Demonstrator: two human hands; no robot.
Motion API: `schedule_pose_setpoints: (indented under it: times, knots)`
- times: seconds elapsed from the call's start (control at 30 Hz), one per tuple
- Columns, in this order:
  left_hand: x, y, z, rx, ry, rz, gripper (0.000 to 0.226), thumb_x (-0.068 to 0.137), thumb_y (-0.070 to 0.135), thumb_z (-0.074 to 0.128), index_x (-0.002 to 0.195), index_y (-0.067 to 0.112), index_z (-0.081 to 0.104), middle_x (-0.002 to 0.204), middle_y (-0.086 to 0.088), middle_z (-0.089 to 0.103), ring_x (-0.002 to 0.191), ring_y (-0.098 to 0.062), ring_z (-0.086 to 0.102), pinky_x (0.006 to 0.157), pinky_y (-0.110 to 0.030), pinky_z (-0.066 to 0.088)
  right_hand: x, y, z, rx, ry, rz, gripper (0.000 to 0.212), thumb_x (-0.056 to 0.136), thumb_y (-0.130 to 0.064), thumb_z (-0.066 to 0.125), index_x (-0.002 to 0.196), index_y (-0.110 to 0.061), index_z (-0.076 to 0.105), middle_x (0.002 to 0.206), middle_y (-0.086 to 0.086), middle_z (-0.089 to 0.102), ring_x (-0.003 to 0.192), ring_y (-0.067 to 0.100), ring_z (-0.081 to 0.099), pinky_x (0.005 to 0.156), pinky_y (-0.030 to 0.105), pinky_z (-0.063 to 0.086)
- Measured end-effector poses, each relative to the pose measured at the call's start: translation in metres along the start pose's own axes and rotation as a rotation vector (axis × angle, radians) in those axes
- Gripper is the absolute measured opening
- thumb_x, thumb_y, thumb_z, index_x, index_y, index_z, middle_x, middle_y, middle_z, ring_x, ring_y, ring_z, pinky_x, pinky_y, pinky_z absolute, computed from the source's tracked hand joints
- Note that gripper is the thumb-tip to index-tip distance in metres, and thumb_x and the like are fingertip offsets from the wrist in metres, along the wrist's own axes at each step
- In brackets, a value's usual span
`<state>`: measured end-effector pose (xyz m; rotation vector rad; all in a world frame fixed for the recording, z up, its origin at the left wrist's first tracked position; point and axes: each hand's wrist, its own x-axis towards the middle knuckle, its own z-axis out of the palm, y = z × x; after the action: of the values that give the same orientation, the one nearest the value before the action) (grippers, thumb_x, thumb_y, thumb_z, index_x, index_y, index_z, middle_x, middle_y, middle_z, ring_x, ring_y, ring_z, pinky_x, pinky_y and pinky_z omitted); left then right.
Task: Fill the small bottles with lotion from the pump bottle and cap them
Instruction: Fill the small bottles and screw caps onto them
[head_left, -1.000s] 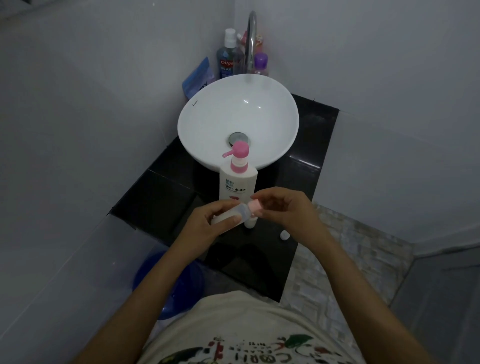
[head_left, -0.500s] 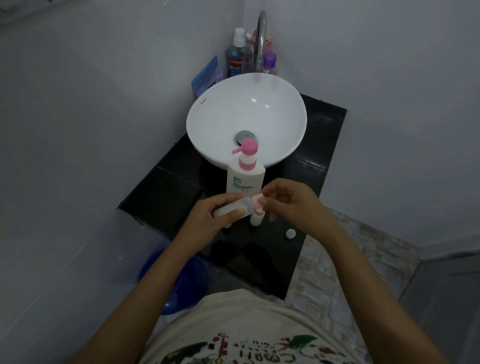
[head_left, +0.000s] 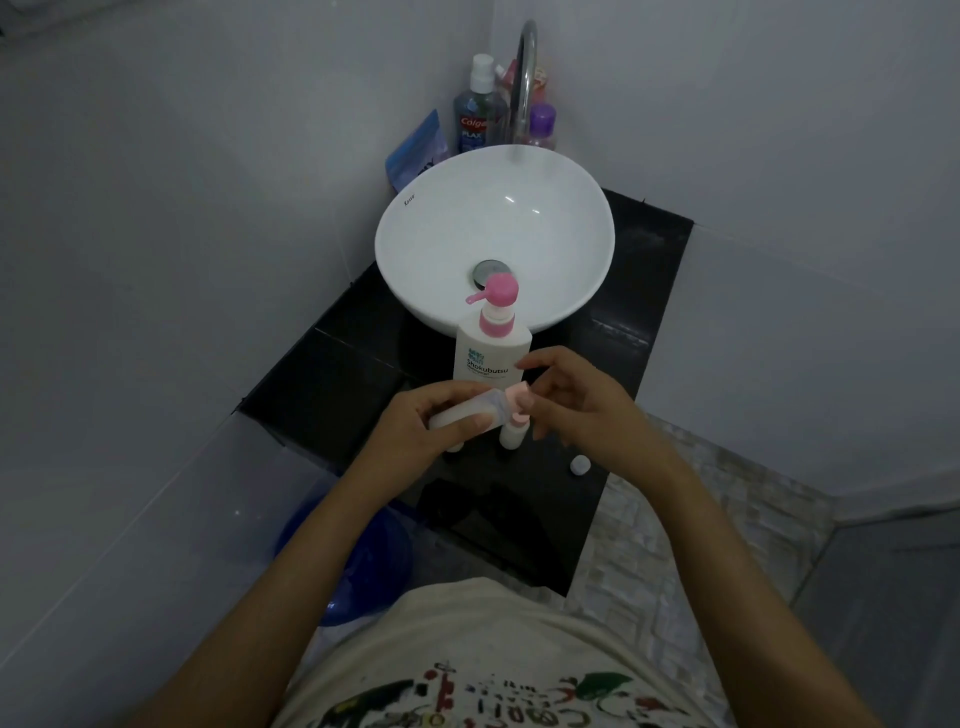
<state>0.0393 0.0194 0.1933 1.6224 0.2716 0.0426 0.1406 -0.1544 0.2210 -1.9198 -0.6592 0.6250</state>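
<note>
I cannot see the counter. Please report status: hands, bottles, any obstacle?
Left hand grips small bottle, sideways. Right hand pinches its pink cap. Second bottle, loose cap on counter. No obstacle.

white pump bottle (head_left: 491, 353), pink pump, black counter (head_left: 332, 384)

The basin (head_left: 441, 249) is glossy white ceramic by the look of it, with small highlights on its smooth bowl. The tap (head_left: 524, 78) is polished metal. The desk (head_left: 322, 384) is dark glossy tile with faint reflections. The pump bottle (head_left: 491, 353) is smooth white plastic with a pink plastic pump. The small bottle (head_left: 467, 410) looks like translucent, matt plastic. The shirt (head_left: 467, 649) is soft cream cloth.
</note>
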Motion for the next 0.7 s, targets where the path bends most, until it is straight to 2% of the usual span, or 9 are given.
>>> schedule_pose_setpoints:
  times: [0.07, 0.13, 0.2, 0.33, 0.37, 0.43, 0.53, 0.6, 0.7]
  knots:
    - [0.000, 0.000, 0.000, 0.004, 0.011, 0.006, 0.028, 0.085, 0.010, 0.064, 0.111, 0.022, 0.064, 0.106, 0.006, 0.066, 0.091, 0.004, 0.062, 0.073, -0.012, 0.053, -0.001, 0.001, -0.001, -0.024, -0.019, -0.013, 0.021, 0.087, -0.017, 0.063, 0.108, -0.019, 0.059, 0.087, 0.006, 0.068, 0.069, 0.016, 0.067, 0.060, 0.016, 0.051]
    - [0.000, 0.001, 0.000, 0.011, 0.015, 0.011, 0.028, 0.085, 0.010, 0.065, 0.110, 0.022, 0.064, 0.106, 0.006, 0.066, 0.092, 0.004, 0.063, 0.073, -0.011, 0.052, -0.001, 0.001, 0.001, -0.022, 0.015, 0.035, 0.014, 0.088, -0.025, 0.062, 0.098, -0.015, 0.063, 0.077, 0.004, 0.069, 0.057, 0.010, 0.063, 0.052, 0.013, 0.046]
    - [-0.001, 0.002, 0.000, 0.012, 0.013, 0.007, 0.026, 0.085, 0.009, 0.065, 0.107, 0.021, 0.064, 0.102, 0.008, 0.067, 0.089, 0.006, 0.063, 0.071, -0.010, 0.052, 0.000, 0.002, 0.005, -0.016, 0.061, 0.085, 0.021, 0.089, -0.034, 0.058, 0.091, -0.013, 0.063, 0.069, 0.002, 0.066, 0.049, 0.006, 0.058, 0.047, 0.012, 0.042]
    - [-0.002, 0.001, 0.000, 0.001, 0.010, -0.001, 0.026, 0.084, 0.009, 0.066, 0.109, 0.017, 0.066, 0.103, 0.005, 0.068, 0.088, 0.004, 0.064, 0.071, -0.012, 0.053, -0.001, 0.003, 0.003, 0.022, 0.019, 0.016, 0.025, 0.089, -0.026, 0.060, 0.113, -0.020, 0.055, 0.088, 0.005, 0.067, 0.065, 0.013, 0.065, 0.053, 0.010, 0.045]
    - [-0.002, 0.002, 0.000, 0.003, 0.008, 0.000, 0.026, 0.084, 0.009, 0.066, 0.109, 0.017, 0.066, 0.103, 0.005, 0.068, 0.088, 0.004, 0.064, 0.071, -0.012, 0.053, -0.002, 0.003, 0.003, 0.012, 0.000, -0.004, 0.024, 0.089, -0.021, 0.061, 0.112, -0.020, 0.056, 0.090, 0.005, 0.067, 0.067, 0.013, 0.065, 0.054, 0.011, 0.045]
    - [-0.001, 0.002, 0.001, 0.009, 0.007, -0.002, 0.026, 0.084, 0.009, 0.066, 0.108, 0.018, 0.065, 0.102, 0.007, 0.067, 0.088, 0.005, 0.064, 0.070, -0.011, 0.053, -0.003, 0.004, 0.003, -0.001, 0.018, 0.012, 0.012, 0.089, -0.021, 0.060, 0.100, -0.017, 0.062, 0.084, 0.004, 0.067, 0.061, 0.007, 0.062, 0.052, 0.010, 0.045]
    - [0.000, 0.001, 0.003, 0.007, 0.008, -0.012, 0.027, 0.083, 0.010, 0.067, 0.110, 0.018, 0.065, 0.105, 0.005, 0.068, 0.089, 0.003, 0.064, 0.072, -0.014, 0.055, -0.002, 0.006, 0.009, 0.009, 0.104, 0.095, 0.025, 0.091, -0.035, 0.055, 0.088, -0.012, 0.063, 0.074, 0.004, 0.066, 0.051, 0.006, 0.058, 0.047, 0.011, 0.043]
    - [0.000, 0.000, 0.004, 0.005, 0.013, -0.014, 0.028, 0.083, 0.010, 0.067, 0.110, 0.017, 0.065, 0.105, 0.005, 0.068, 0.089, 0.003, 0.064, 0.071, -0.014, 0.055, -0.004, 0.005, 0.008, 0.059, 0.109, 0.091, 0.024, 0.091, -0.036, 0.054, 0.098, -0.015, 0.061, 0.081, 0.007, 0.067, 0.055, 0.009, 0.060, 0.048, 0.014, 0.044]
    - [-0.001, -0.001, 0.003, -0.004, 0.021, -0.014, 0.028, 0.084, 0.008, 0.066, 0.111, 0.015, 0.065, 0.103, 0.006, 0.067, 0.088, 0.005, 0.064, 0.068, -0.011, 0.053, -0.007, 0.003, 0.003, 0.085, 0.025, 0.025, 0.020, 0.090, -0.022, 0.059, 0.109, -0.018, 0.059, 0.090, 0.009, 0.068, 0.065, 0.014, 0.064, 0.051, 0.018, 0.048]
